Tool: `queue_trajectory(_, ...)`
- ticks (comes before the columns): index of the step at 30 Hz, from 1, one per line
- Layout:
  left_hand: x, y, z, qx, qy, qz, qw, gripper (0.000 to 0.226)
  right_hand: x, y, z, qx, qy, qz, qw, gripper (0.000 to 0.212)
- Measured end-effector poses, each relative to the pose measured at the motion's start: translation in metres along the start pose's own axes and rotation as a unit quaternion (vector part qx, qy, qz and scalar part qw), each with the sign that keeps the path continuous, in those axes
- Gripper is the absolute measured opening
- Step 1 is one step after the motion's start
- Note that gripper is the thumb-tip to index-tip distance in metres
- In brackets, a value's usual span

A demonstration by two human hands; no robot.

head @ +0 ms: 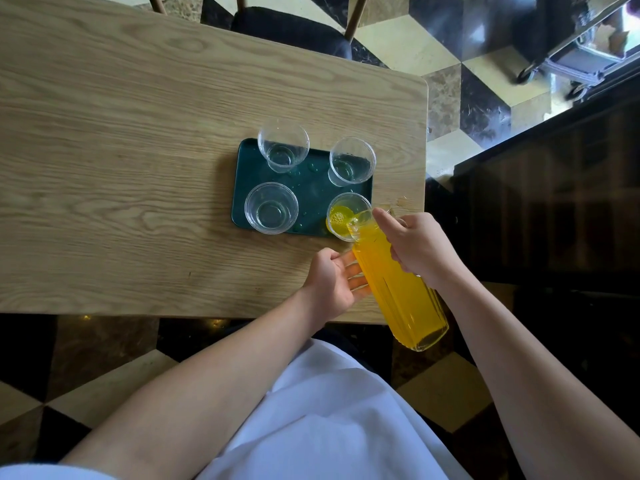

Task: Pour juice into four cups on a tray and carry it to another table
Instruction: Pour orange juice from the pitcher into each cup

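Note:
A dark green tray (311, 188) lies near the right end of a wooden table (138, 168). Clear plastic cups stand at its corners: far left (283, 145), far right (351, 161) and near left (271, 208) hold no juice. The near right cup (341, 216) has yellow juice running into it. A ribbed clear pitcher (398, 289) full of yellow juice is tilted, its spout over that cup's rim. My right hand (419, 249) grips the pitcher near its top. My left hand (334, 284) supports the pitcher's side with spread fingers.
Water drops lie on the tray between the cups. A small spill (401, 201) marks the table right of the tray, near the table's right edge. A dark-cushioned chair (294, 29) stands at the far side. A wheeled cart (575, 60) stands on the tiled floor at top right.

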State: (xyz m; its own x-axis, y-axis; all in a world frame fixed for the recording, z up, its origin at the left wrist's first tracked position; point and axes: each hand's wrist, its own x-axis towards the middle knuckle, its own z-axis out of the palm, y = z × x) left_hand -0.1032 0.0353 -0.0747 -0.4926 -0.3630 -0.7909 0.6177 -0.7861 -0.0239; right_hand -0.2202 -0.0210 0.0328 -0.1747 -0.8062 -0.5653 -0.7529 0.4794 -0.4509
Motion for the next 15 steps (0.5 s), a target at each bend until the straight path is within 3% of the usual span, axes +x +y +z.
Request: queue_trajectory(15, 0.0027, -0.0009, -0.0062, -0.005, -0.018, -0.008, 1.0, 0.064, -0.0028, -0.0048, -0.0011, 0.014, -0.003, 0.016, 1.0, 0.064)
